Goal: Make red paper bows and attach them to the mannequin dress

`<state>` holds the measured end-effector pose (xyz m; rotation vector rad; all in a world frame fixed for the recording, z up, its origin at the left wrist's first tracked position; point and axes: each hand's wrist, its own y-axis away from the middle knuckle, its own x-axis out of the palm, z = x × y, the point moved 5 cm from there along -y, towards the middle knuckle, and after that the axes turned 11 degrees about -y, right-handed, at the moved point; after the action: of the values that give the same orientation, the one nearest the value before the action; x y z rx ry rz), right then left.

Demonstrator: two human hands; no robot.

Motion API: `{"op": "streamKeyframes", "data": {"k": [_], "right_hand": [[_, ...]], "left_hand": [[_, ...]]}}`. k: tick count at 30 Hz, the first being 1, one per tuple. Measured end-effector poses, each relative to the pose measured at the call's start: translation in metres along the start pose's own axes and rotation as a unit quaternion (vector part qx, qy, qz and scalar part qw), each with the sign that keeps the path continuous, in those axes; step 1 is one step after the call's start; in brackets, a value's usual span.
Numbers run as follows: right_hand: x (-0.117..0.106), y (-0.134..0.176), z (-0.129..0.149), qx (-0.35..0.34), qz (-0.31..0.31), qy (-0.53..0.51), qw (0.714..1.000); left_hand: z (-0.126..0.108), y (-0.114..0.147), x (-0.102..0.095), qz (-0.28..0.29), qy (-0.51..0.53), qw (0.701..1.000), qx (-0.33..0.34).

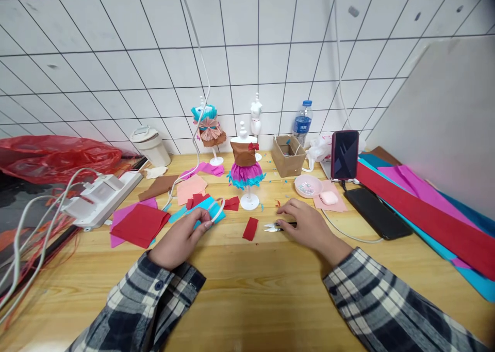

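My left hand (187, 238) pinches a thin white looped strip (220, 211) between thumb and fingers, above pieces of blue fabric (199, 211). My right hand (303, 223) is curled over small thread snips (272, 227); the thumb lies at the black handle and the blades point left on the table. Between the hands lies a small red fabric piece (250, 228). Just beyond stands a mini dress form (249, 201) wearing a brown top (243, 153) with a red bow (253, 146) and a purple skirt (247, 174) with blue trim.
Red fabric (139, 225) and a power strip (108, 200) lie left. A dressed form (211, 127), a bare form (256, 115), a cardboard box (288, 158) and a bottle (302, 121) stand behind. Rightward are a bead bowl (308, 185), phones (344, 156) and long fabric strips (417, 207).
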<state>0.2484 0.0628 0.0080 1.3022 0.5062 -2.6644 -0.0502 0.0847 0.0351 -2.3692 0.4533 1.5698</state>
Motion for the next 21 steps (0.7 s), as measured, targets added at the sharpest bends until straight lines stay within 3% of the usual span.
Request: {"op": "streamKeyframes", "data": {"k": [3,7,10,14,21], "right_hand": [[-0.004,0.004,0.021,-0.034,-0.080,-0.041,0.995],[-0.004,0.019,0.062,-0.087,-0.165,-0.146,0.972],[0.005,0.028,0.083,-0.100,-0.150,-0.210,0.961],[0.016,0.032,0.081,-0.076,-0.141,-0.271,0.949],[0.013,0.027,0.065,-0.054,-0.147,-0.354,0.922]], "left_hand": [[-0.023,0.006,0.005,-0.028,0.081,0.996,0.005],[-0.059,0.015,0.029,-0.063,0.173,0.983,-0.005],[-0.080,0.018,0.050,-0.095,0.217,0.972,-0.008],[-0.093,0.018,0.068,-0.125,0.224,0.967,0.004],[-0.105,0.017,0.062,-0.112,0.086,0.977,0.157]]}}
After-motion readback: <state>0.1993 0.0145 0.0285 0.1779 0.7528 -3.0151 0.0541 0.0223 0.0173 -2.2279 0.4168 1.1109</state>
